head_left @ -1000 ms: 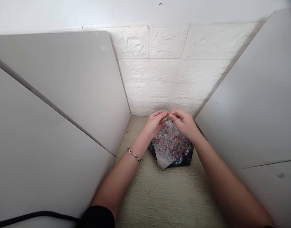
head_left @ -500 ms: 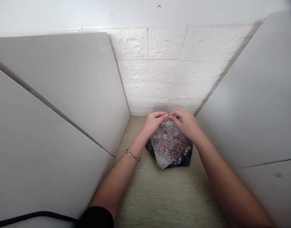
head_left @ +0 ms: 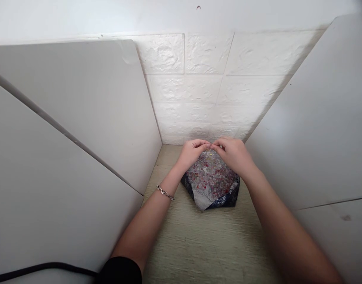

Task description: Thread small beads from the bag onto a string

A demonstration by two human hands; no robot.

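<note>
Many small pink, red and clear beads [head_left: 209, 173] lie spread over a pale cloth or paper [head_left: 201, 200] with dark blue patterned edges, which rests on the table. My left hand [head_left: 194, 153] is above its far left side, thumb and fingers pinched together. My right hand [head_left: 230, 153] meets it from the other side, also in a pinch, with the fingertips of both hands almost touching over the far edge of the beads. Whatever sits between the fingertips is too small to make out. A silver chain bracelet [head_left: 165, 192] circles my left wrist.
The greenish wooden table [head_left: 198, 244] runs between a grey-white panel on the left [head_left: 80, 110] and another on the right [head_left: 311, 118]. A white brick-patterned wall [head_left: 204, 88] closes off the back. A black cable [head_left: 45, 266] crosses the lower left.
My right hand has shifted very slightly, its fingers still pinched close to those of my left hand. The beads and the cloth or paper have stayed in place.
</note>
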